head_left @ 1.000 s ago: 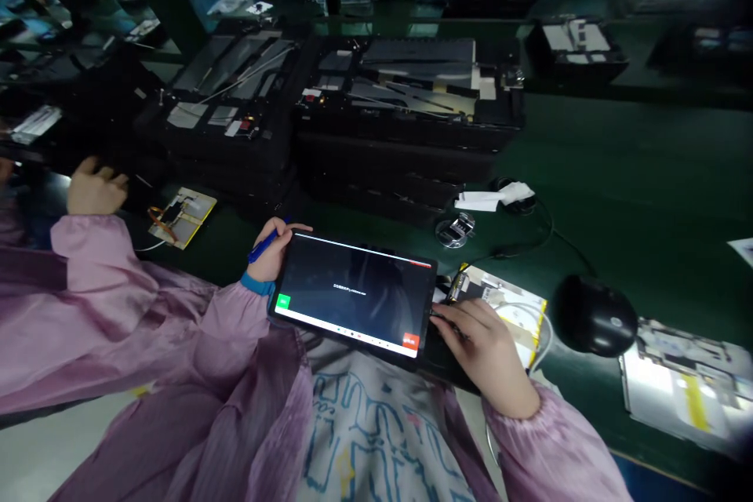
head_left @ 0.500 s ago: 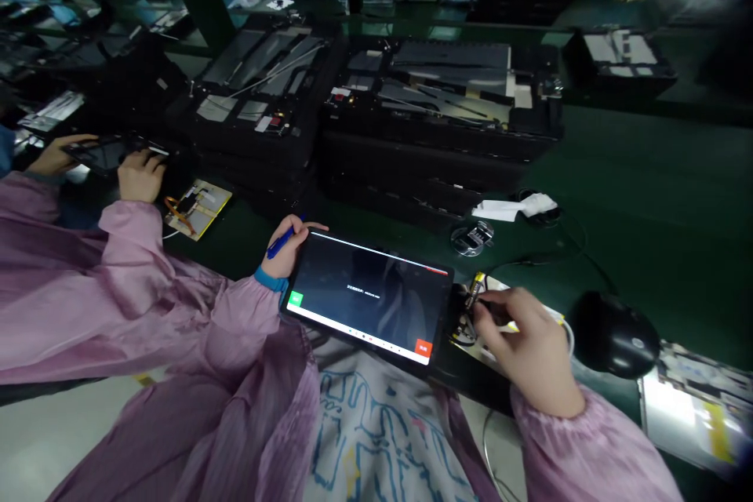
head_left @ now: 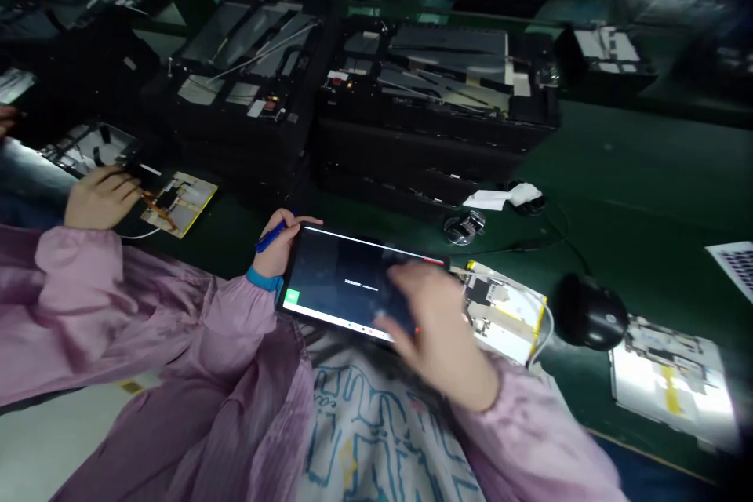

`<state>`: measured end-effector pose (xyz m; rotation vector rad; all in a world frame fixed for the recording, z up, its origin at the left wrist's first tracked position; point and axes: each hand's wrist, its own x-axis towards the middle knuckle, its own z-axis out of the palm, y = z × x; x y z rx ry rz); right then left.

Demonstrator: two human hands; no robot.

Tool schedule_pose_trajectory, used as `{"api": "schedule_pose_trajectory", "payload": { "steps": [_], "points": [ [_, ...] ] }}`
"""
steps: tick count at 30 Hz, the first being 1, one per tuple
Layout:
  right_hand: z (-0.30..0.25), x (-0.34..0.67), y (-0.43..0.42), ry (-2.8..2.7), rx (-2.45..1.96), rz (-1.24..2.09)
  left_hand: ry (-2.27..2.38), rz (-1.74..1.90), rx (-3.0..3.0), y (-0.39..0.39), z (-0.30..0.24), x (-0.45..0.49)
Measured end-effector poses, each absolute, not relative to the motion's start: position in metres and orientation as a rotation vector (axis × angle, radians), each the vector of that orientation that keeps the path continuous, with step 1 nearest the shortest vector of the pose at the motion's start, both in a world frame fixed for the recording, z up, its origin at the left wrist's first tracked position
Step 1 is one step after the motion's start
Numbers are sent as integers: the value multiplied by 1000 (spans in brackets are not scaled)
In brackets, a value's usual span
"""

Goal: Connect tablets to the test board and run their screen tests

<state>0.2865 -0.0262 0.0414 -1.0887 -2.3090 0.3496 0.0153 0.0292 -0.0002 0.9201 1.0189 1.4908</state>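
A dark tablet (head_left: 338, 282) lies tilted at the table's near edge, its screen lit with a green square at the lower left. My left hand (head_left: 281, 245) grips its left edge and also holds a blue pen (head_left: 269, 236) between the fingers. My right hand (head_left: 432, 325) hovers over the right half of the screen, smeared by motion, so its fingers do not show clearly. Just right of the tablet lies a yellow-edged circuit board (head_left: 509, 314) with a white cable.
Two stacks of black trays (head_left: 429, 133) (head_left: 235, 125) with opened devices stand behind the tablet. A black mouse (head_left: 591, 312), a round metal part (head_left: 464, 226), white paper (head_left: 500, 198) and an opened device (head_left: 671, 376) lie to the right. A co-worker's hand (head_left: 100, 196) rests by another board (head_left: 180, 204).
My right hand has left the circuit board and swung left over the tablet's screen. The left hand keeps its grip. The co-worker's hand has moved nearer the small board.
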Motion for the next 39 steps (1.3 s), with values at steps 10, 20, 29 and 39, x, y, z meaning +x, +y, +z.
{"api": "schedule_pose_trajectory", "payload": {
  "steps": [10, 20, 29, 39],
  "points": [
    [23, 192, -71, -2694, -655, 541, 1010, 1481, 964, 25, -5, 13],
    [32, 236, -55, -2480, -922, 568, 1024, 1484, 947, 28, -2, 16],
    [25, 288, -36, -2326, -1395, 349, 1003, 1473, 916, 28, -4, 16],
    [21, 280, -40, -2384, -1382, 364, 1027, 1486, 925, 29, -3, 17]
  ]
}}
